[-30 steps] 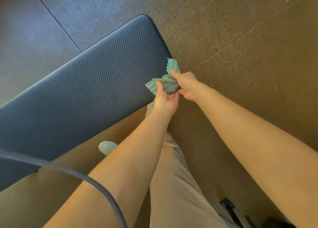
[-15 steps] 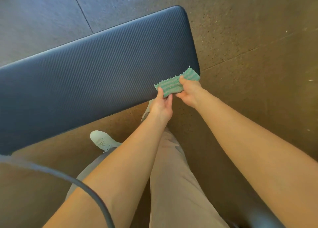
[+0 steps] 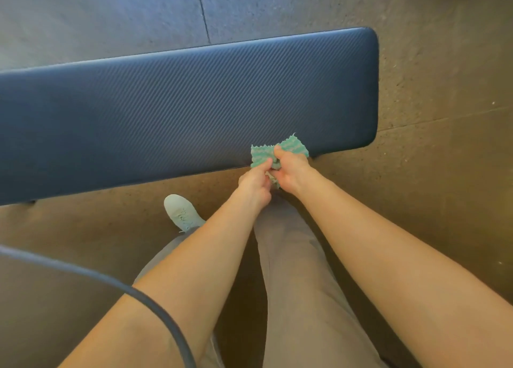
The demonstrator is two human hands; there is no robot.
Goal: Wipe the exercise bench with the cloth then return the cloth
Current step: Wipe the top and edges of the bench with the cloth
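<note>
A dark blue padded exercise bench (image 3: 180,106) with a ribbed surface runs across the view from the left edge to the right. A small green and white cloth (image 3: 288,149) is bunched over the bench's near edge, towards its right end. My left hand (image 3: 256,180) pinches the cloth's left part with thumb and finger. My right hand (image 3: 291,172) grips its right part. The two hands touch each other, and part of the cloth is hidden between them.
Speckled rubber floor (image 3: 444,62) surrounds the bench, with a seam line at the top. My legs in tan trousers (image 3: 299,284) and a pale shoe (image 3: 183,212) stand just in front of the bench. A dark cable (image 3: 111,280) curves across the lower left.
The view has swung so the bench now lies level across the frame. The cloth went from stretched between both hands to bunched, and my hands came together over the bench's near edge.
</note>
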